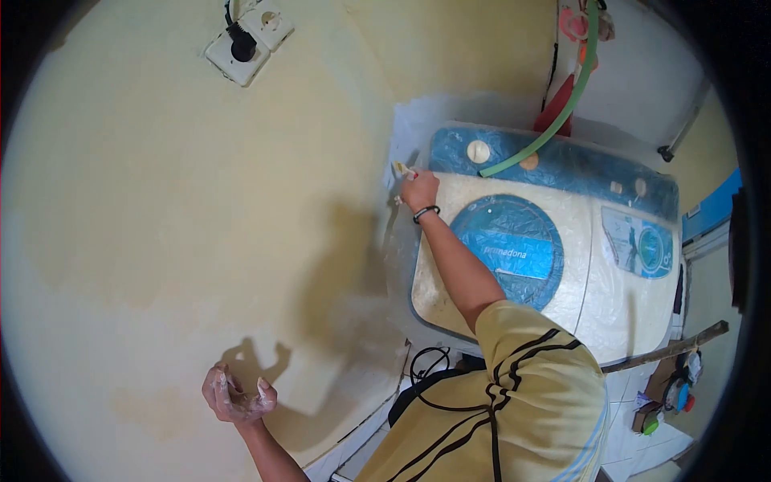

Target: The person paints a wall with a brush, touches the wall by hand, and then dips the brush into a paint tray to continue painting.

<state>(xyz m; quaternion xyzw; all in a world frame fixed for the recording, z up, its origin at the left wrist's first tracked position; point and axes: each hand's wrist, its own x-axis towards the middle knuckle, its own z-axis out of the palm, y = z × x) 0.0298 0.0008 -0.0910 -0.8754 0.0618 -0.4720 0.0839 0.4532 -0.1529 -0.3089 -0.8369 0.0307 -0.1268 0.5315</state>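
Note:
My right hand (420, 189), with a dark bracelet at the wrist, is reaching over the washing machine (438, 277) to its back left corner. Its fingers are closed on what looks like a small paintbrush (401, 169), light with a yellowish end, close to the wall. The hand hides most of it. White smears mark my left hand (238, 395), which is raised before the lower wall with curled fingers and the thumb apart. Nothing shows in it. The wall (201, 209) is pale yellow, with a whiter patch beside the machine.
A green hose (574, 96) runs up from the machine's control panel. A wooden stick (666, 352) juts out at the right, above several small items on the tiled floor. A black plug sits in the wall socket (265, 26). A dark cable (430, 365) hangs below the machine.

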